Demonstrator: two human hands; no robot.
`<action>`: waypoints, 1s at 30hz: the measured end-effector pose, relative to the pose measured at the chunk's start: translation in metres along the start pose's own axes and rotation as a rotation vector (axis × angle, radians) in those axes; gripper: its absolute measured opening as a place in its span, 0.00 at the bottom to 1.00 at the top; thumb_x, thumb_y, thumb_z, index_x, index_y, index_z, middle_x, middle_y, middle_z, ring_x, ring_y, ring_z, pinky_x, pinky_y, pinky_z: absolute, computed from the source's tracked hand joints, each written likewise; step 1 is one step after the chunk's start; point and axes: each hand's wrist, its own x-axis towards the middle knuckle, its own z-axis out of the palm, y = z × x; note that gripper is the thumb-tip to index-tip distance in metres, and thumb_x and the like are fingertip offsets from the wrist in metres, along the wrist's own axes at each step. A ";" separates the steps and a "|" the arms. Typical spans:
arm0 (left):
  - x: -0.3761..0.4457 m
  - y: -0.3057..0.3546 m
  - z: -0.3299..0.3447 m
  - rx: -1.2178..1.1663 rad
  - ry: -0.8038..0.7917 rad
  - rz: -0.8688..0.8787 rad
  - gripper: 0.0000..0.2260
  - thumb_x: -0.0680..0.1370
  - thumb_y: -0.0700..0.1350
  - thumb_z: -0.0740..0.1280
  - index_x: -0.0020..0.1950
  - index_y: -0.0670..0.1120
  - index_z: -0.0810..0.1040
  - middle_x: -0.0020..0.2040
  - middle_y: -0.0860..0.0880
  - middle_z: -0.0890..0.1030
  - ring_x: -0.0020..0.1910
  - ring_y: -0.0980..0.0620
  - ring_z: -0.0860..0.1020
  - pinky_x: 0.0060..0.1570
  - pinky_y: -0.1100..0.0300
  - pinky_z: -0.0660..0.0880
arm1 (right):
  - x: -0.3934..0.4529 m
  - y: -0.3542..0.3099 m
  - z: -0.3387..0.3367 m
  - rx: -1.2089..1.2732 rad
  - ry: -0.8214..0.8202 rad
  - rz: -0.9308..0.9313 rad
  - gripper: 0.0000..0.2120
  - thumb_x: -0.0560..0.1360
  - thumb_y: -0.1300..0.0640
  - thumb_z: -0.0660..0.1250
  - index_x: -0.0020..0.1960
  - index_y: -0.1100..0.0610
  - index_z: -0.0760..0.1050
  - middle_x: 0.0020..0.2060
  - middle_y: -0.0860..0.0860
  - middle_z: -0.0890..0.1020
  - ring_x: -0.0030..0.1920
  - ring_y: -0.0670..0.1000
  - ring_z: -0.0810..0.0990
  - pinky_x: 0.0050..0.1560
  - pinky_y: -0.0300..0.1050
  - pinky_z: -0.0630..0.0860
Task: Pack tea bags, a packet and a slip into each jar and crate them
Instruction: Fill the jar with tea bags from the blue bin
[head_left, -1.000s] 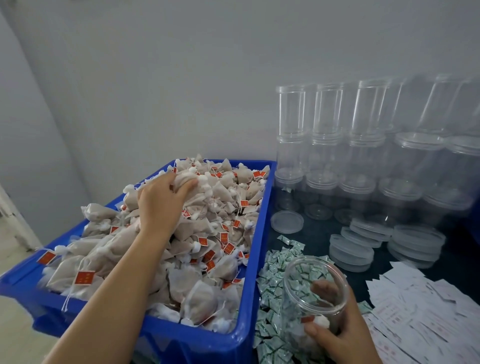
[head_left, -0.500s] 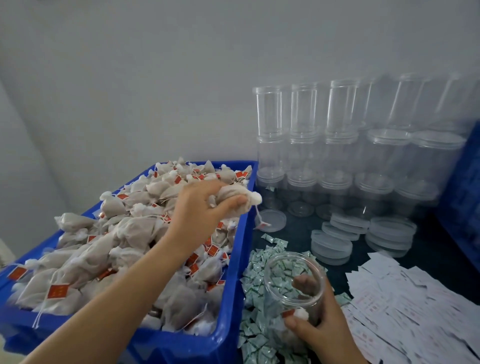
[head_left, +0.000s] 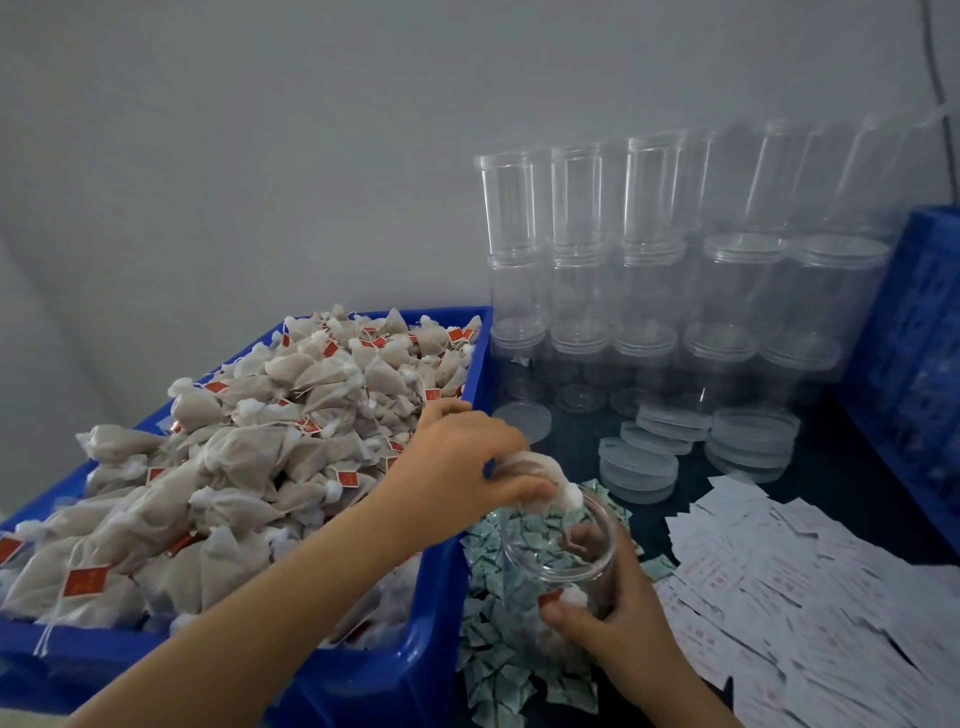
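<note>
My left hand (head_left: 467, 457) pinches a beige tea bag (head_left: 540, 475) right over the mouth of a clear jar (head_left: 561, 561). My right hand (head_left: 618, 623) grips that jar from its near right side, tilted toward me, with a tea bag and a red tag showing inside near the bottom. A blue bin (head_left: 400, 670) on the left is heaped with tea bags (head_left: 249, 457) carrying red tags. Small green-and-white packets (head_left: 498, 670) lie in a pile under and around the jar. White printed slips (head_left: 810, 597) are spread out at the right.
Stacked empty clear jars (head_left: 644, 270) stand against the grey wall behind. Loose clear lids (head_left: 748, 441) lie in short stacks on the dark table (head_left: 841, 462). A blue crate (head_left: 914, 353) stands at the far right edge.
My left hand lifted a tea bag out of the blue bin and carried it right and down to the jar's mouth. My right hand kept its hold on the jar.
</note>
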 end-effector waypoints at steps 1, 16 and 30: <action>0.001 0.002 0.001 0.021 -0.027 0.006 0.22 0.72 0.66 0.61 0.39 0.48 0.78 0.35 0.55 0.77 0.40 0.55 0.74 0.64 0.63 0.52 | 0.000 0.000 0.000 0.006 -0.002 -0.003 0.47 0.55 0.47 0.79 0.71 0.37 0.64 0.59 0.46 0.78 0.58 0.37 0.79 0.52 0.28 0.74; 0.016 0.033 0.020 0.293 -0.370 0.154 0.10 0.80 0.52 0.61 0.48 0.52 0.81 0.44 0.54 0.81 0.49 0.53 0.72 0.57 0.56 0.53 | -0.001 -0.006 0.001 0.011 -0.029 0.010 0.48 0.57 0.48 0.78 0.73 0.41 0.60 0.60 0.32 0.77 0.61 0.37 0.78 0.53 0.30 0.76; 0.016 0.035 0.021 0.224 -0.384 0.156 0.10 0.80 0.53 0.61 0.49 0.54 0.81 0.44 0.55 0.81 0.46 0.55 0.71 0.57 0.55 0.56 | -0.003 -0.010 0.002 0.022 -0.037 0.023 0.48 0.54 0.47 0.79 0.71 0.38 0.63 0.62 0.41 0.79 0.61 0.41 0.79 0.53 0.33 0.77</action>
